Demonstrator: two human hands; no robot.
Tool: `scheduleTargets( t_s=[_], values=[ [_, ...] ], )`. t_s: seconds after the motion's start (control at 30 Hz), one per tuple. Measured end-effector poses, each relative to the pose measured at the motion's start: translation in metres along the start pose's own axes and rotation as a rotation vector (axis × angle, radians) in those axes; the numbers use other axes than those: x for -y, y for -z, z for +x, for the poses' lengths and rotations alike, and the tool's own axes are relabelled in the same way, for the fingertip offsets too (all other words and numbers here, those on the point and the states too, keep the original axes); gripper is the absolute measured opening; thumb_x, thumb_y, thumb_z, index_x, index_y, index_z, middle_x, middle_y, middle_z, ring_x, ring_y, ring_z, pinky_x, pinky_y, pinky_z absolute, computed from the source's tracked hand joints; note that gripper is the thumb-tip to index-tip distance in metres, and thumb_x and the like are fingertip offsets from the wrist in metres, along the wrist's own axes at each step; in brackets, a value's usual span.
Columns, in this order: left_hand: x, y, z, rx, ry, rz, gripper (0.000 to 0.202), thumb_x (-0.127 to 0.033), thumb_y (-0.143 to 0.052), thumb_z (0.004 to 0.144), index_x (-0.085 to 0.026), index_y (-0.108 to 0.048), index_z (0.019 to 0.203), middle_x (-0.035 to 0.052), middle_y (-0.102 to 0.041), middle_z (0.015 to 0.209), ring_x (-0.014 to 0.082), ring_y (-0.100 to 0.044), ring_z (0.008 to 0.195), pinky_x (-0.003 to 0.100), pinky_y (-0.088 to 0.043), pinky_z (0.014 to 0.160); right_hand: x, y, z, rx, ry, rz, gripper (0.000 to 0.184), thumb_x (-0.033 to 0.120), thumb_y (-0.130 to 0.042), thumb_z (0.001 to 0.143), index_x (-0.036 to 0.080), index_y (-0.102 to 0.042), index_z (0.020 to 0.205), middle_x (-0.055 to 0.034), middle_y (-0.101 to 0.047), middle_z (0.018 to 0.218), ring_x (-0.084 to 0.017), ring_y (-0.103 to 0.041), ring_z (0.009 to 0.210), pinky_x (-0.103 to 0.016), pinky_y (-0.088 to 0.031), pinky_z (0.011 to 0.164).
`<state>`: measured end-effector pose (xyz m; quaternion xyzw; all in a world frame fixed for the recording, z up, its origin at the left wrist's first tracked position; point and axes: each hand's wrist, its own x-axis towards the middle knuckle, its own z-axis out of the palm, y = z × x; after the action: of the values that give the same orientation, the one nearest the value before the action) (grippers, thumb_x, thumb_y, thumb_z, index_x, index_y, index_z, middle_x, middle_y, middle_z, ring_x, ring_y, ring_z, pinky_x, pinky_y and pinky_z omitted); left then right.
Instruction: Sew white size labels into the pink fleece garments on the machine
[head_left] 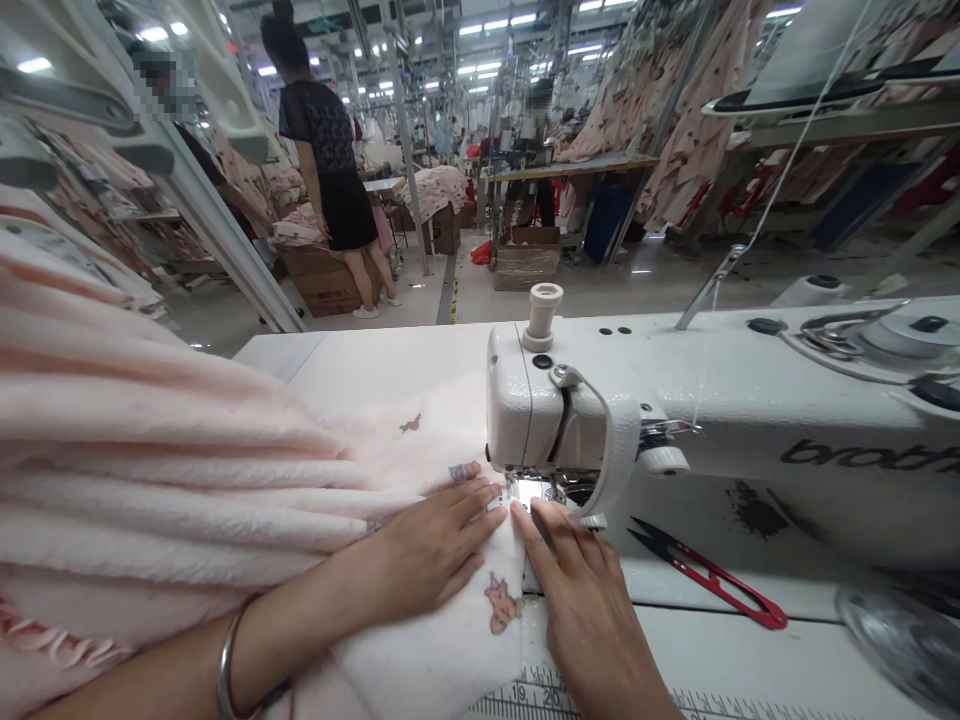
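Pink fleece fabric (pixel 420 640) printed with small brown animals lies across the left of the sewing table, its right edge running up to the needle area of a white sewing machine (pixel 645 370). Flat on this cloth rests my left hand (pixel 431 545), fingers stretched toward the presser foot. My right hand (pixel 581 590) lies at the cloth's edge just in front of the needle, fingers extended, the fingertips close to those of my left. Neither hand grips anything. The needle tip itself is hard to make out under the machine's lit head.
Red thread snips (pixel 712 580) lie on the machine bed, right of my right hand. A ruler strip (pixel 551 695) runs along the table's front. A clear round object (pixel 900 640) sits at the far right. Beyond the table stand a person (pixel 330 150) and cardboard boxes (pixel 322 282).
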<state>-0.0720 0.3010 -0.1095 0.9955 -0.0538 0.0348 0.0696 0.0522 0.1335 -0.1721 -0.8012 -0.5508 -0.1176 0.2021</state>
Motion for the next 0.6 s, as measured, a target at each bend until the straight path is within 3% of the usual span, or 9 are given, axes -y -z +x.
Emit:
scheduleTargets(
  t_s=[0.23,0.4,0.6],
  values=[
    [0.004,-0.001,0.001,-0.046,-0.020,-0.033,0.044,-0.024,-0.042,0.094,-0.011,-0.040,0.135,0.0165,-0.042,0.141,0.0264,-0.036,0.135,0.043,-0.036,0.113,0.000,0.004,-0.005,0.070,0.014,-0.062,0.060,-0.001,-0.029,0.086,0.025,-0.040,0.139,-0.0062,-0.045,0.136,-0.025,-0.036,0.126,-0.043,-0.041,0.097],
    [0.012,0.001,0.005,-0.019,-0.012,-0.026,0.041,-0.026,-0.039,0.095,-0.011,-0.041,0.134,0.0152,-0.041,0.141,0.0256,-0.033,0.136,0.042,-0.033,0.115,0.004,0.008,-0.003,0.091,-0.029,-0.097,0.066,-0.008,-0.027,0.082,0.024,-0.040,0.139,-0.0058,-0.044,0.137,-0.025,-0.036,0.126,-0.043,-0.043,0.098],
    [0.018,0.006,0.013,-0.041,0.031,-0.107,0.034,-0.024,-0.039,0.095,-0.015,-0.045,0.127,0.0129,-0.050,0.130,0.0249,-0.045,0.126,0.043,-0.042,0.106,0.006,0.013,-0.002,0.107,-0.053,-0.064,0.076,-0.014,-0.025,0.075,0.025,-0.039,0.140,-0.0065,-0.045,0.135,-0.023,-0.035,0.128,-0.043,-0.044,0.099]
  ],
)
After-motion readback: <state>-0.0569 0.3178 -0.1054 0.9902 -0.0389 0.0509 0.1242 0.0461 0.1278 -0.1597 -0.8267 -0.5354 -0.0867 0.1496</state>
